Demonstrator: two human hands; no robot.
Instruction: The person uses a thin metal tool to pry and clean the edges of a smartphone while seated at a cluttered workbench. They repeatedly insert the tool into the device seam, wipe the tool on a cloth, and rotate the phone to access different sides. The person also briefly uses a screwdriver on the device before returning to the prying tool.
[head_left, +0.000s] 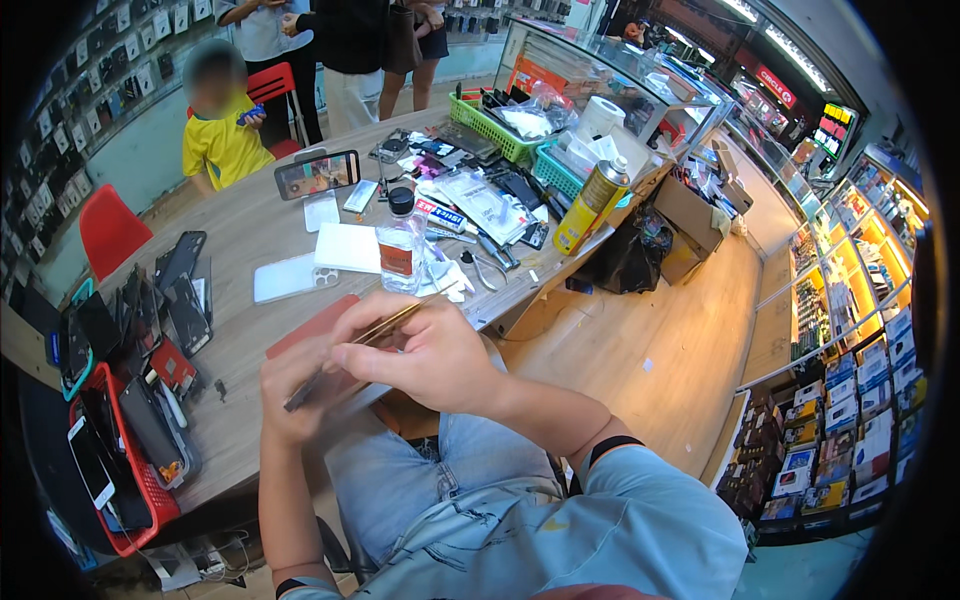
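Both hands are together above the near table edge, over my lap. My left hand (pixel 292 385), smeared by motion, is closed round a thin dark piece with a gold edge (pixel 388 326). Seen almost edge-on, that piece slants up to the right; its kind cannot be made out. My right hand (pixel 440 355) is closed on the same piece, with the thumb along its near side. A reddish flat mat (pixel 318 326) lies on the table just beyond, partly hidden by my hands. Farther off are a clear phone case (pixel 285 278) and a white flat box (pixel 348 247).
On the wooden table (pixel 235 245) are a propped phone (pixel 317 175), pliers (pixel 486 271), a yellow spray can (pixel 592 205), a green basket (pixel 490 130) and scattered phone parts. At left, a red basket (pixel 150 490) holds phones. Beyond the table, a person in yellow (pixel 225 140) sits among standing people.
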